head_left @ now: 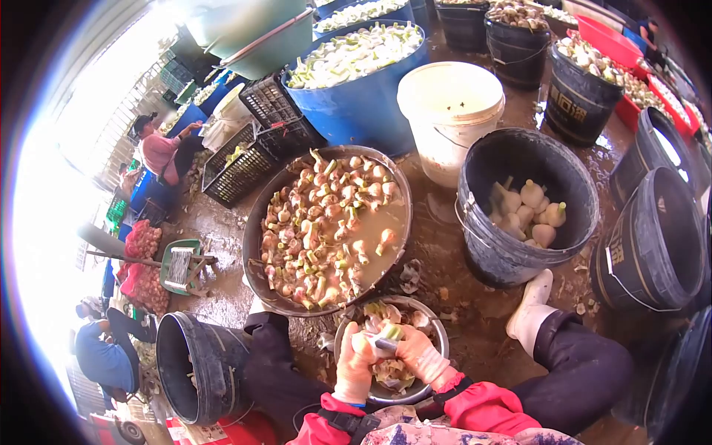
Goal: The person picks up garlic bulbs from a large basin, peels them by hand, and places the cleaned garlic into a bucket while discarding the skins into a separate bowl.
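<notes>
Over a metal bowl point(443, 343) of garlic skins between the legs, both hands meet on one garlic bulb point(391, 333) with a green stem. My left hand point(354, 368) is closed round the bulb, its fingers partly hidden. My right hand point(420, 357) is closed against the stem, gripping a small grey tool that looks like a knife point(386, 344); its handle is hidden. Loose papery garlic skins point(393, 376) lie in the bowl below the hands. Just beyond stands a wide tub point(406, 222) of unpeeled garlic in murky water.
A black bucket point(475, 248) with peeled white bulbs stands right of the tub, a white bucket point(445, 152) behind it. Another black bucket point(178, 371) is at left. Blue vats point(348, 111) and black crates point(230, 167) stand behind. Other people point(159, 152) sit at left. The floor is wet.
</notes>
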The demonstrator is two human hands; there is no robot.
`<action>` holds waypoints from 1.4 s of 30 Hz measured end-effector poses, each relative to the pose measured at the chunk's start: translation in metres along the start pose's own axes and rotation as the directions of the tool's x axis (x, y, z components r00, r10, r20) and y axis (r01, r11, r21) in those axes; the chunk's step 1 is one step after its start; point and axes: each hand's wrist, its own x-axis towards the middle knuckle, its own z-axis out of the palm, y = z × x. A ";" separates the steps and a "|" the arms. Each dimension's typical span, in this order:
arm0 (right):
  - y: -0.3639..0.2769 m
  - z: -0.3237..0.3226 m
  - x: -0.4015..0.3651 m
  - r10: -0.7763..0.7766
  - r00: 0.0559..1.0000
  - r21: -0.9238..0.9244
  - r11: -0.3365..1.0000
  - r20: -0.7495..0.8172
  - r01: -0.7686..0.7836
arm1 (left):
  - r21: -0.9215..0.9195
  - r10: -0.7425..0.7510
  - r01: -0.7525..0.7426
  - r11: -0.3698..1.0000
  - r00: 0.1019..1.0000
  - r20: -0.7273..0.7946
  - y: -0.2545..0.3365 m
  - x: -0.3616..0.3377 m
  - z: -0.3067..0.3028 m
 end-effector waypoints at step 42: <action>0.071 -0.071 0.033 -0.181 0.910 -0.141 0.980 -0.372 0.138 | -0.423 -0.282 0.131 0.897 0.905 -0.318 0.020 0.011 -0.094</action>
